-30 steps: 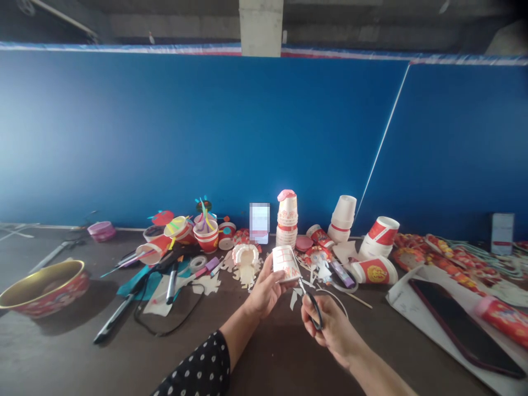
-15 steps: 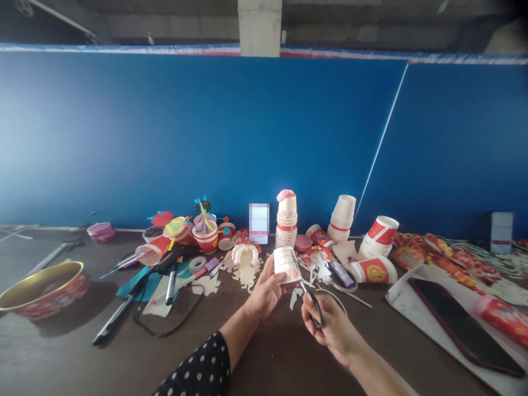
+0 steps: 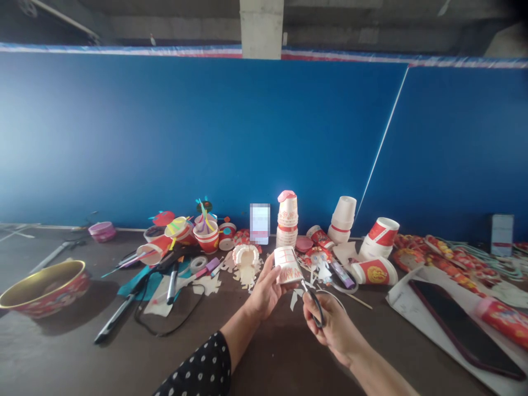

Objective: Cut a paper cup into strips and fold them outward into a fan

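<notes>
My left hand point(image 3: 266, 289) is closed around a white paper cup point(image 3: 287, 264) with red lines drawn on its side, held tilted above the table. In my right hand point(image 3: 330, 324) are scissors point(image 3: 318, 311) with dark handles, my fingers wrapped through the loops. The blades point up and left and meet the cup's near rim at its lower right; I cannot tell how far apart they stand. Paper scraps point(image 3: 296, 297) lie under the cup. Just behind are a cut-out paper doll point(image 3: 320, 263) and a cream cut paper piece point(image 3: 246, 267).
Stacked paper cups point(image 3: 287, 228) stand behind my hands. Cups with colourful strips point(image 3: 206, 236), a pen point(image 3: 117, 313) and a gold-rimmed bowl point(image 3: 45, 291) are to the left. On the right lie a tipped cup point(image 3: 375, 271) and a dark phone point(image 3: 462, 324) on white paper. A blue partition point(image 3: 185, 132) rises behind.
Very little differs. The cup has turned slightly in my left hand, showing more of its red drawing, and my left fingers have shifted a little. My right hand barely moves.
</notes>
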`<state>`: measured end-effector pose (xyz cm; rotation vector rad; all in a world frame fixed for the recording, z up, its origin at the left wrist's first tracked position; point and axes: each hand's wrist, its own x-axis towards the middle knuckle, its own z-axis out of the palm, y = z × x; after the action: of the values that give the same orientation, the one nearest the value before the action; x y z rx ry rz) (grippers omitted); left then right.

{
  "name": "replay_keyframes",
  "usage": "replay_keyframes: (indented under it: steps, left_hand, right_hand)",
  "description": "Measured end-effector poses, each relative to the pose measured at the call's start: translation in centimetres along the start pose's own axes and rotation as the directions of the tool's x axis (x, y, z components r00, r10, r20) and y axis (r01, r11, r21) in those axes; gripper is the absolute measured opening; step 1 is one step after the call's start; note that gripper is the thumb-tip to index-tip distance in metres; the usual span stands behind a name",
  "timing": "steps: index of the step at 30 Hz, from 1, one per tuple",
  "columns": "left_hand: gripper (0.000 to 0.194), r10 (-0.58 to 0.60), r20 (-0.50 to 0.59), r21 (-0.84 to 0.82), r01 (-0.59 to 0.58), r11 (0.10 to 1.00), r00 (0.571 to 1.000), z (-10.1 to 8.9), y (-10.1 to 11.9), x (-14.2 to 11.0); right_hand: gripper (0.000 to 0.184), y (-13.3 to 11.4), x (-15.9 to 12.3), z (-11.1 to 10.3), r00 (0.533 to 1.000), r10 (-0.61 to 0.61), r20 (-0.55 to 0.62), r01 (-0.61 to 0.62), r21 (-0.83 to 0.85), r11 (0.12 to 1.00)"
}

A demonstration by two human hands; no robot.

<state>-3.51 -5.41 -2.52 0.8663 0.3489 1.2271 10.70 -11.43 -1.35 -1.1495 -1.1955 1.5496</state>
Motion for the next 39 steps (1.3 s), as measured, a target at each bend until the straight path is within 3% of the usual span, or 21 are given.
replay_keyframes:
  steps: [4, 11, 23, 39]
  left_hand:
    - [0.043, -0.021, -0.08, -0.007, 0.02, 1.0, 0.997, -0.1, 0.1, 0.2]
    - [0.035, -0.097, -0.109, -0.096, 0.087, 0.992, 0.989, -0.9, -0.5, 0.5]
    - [0.047, -0.201, 0.015, -0.228, 0.199, 0.953, 0.979, -0.8, -0.2, 0.4]
    - [0.037, -0.134, -0.196, -0.271, 0.078, 0.959, 0.971, -1.4, 0.2, 1.3]
  right_hand:
    - [0.053, -0.3, -0.1, 0.1, 1.0, 0.014, 0.001, -0.014, 0.011, 1.0]
    - [0.052, -0.4, -0.2, 0.1, 1.0, 0.022, 0.015, -0.023, 0.047, 0.999]
    - [0.055, -0.3, -0.3, 0.3, 0.998, 0.041, 0.056, -0.041, 0.008, 0.999]
    - [0.051, 0.4, -0.1, 0.2, 0.981, 0.043, 0.187, -0.045, 0.007, 0.999]
